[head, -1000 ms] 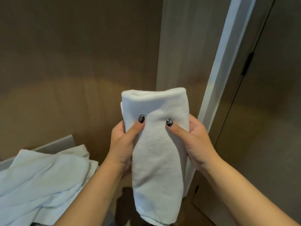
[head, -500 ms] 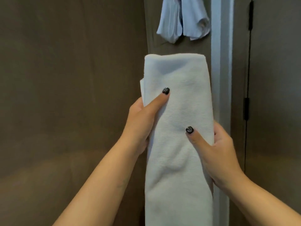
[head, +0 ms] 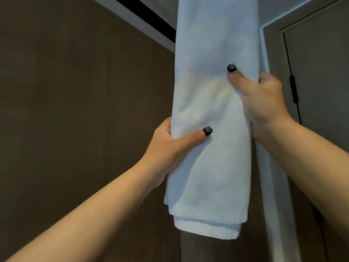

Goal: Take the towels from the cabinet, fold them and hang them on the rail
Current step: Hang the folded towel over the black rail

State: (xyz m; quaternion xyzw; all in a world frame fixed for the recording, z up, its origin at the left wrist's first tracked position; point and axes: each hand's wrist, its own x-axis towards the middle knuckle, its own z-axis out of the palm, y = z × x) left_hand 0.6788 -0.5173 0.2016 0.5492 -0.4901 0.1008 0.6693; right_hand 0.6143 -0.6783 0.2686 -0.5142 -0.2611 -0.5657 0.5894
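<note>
A white towel (head: 213, 103), folded into a long strip, hangs upright in front of me and runs out of the top of the frame. My left hand (head: 170, 148) grips its left edge low down, thumb across the front. Higher up, my right hand (head: 264, 103) grips the right edge, thumb on the front and fingers behind the cloth. The towel's folded bottom ends (head: 207, 224) hang free below my hands. The rail is not visible; the towel hides what lies behind it.
A brown wall (head: 75, 110) fills the left side. A white door frame (head: 272, 167) stands just behind the towel's right edge, with a dark door (head: 321, 91) to its right. A dark ceiling slot (head: 151, 17) runs at the upper left.
The towel has been lifted high and my view has tilted up. My right hand now sits above my left. The hanging towels and the pile at the lower left are out of sight.
</note>
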